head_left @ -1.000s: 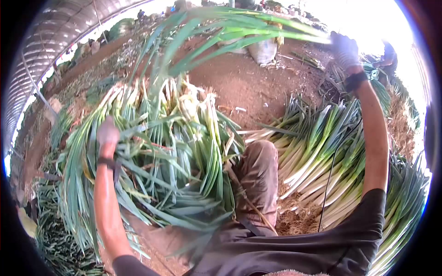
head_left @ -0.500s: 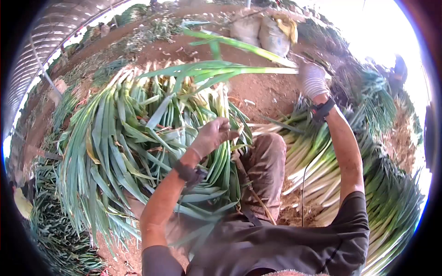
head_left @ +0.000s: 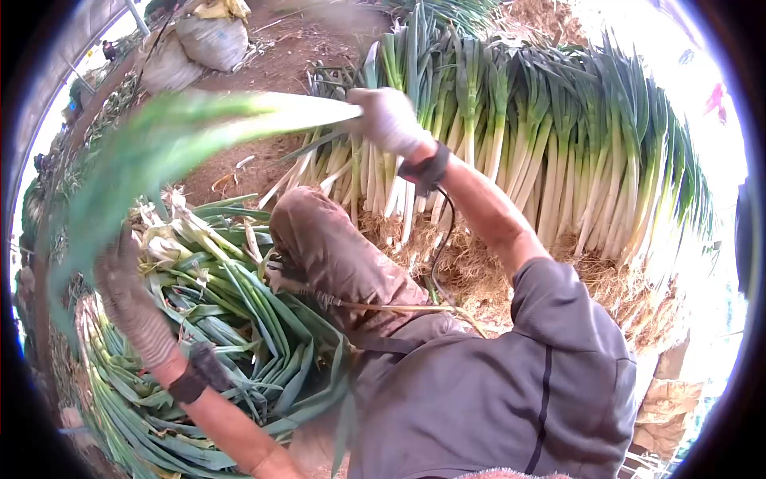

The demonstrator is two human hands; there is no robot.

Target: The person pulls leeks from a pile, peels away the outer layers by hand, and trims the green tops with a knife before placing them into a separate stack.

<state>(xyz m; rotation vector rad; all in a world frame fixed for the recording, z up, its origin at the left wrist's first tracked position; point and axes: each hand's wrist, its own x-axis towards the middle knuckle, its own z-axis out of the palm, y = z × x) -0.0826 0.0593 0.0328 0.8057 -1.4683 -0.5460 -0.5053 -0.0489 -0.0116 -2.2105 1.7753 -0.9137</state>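
Leeks (head_left: 271, 112), green leaves blurred and pale stems sharper, stretch leftward from my gloved right hand (head_left: 389, 120), which is closed round their stem end. My gloved left hand (head_left: 124, 275) is raised at the left, near the hanging leaf tips; its fingers are partly blurred against the leaves. Below and beside it lies a heap of green leeks (head_left: 239, 319), their leaves bent round. Behind my right hand, a long row of leeks (head_left: 550, 152) lies side by side, with white stems and brown roots toward me.
Two filled sacks (head_left: 211, 41) sit on the brown soil (head_left: 279, 48) at the upper left. My bent knee (head_left: 319, 231) is between the heap and the row. A thin stick or tube (head_left: 375, 306) crosses my leg. Cut roots and dry soil (head_left: 471, 279) lie below the row.
The view has turned right, bringing the row of leeks toward the centre. My left hand has moved away from my knee, out to the left. My right hand still grips leeks.
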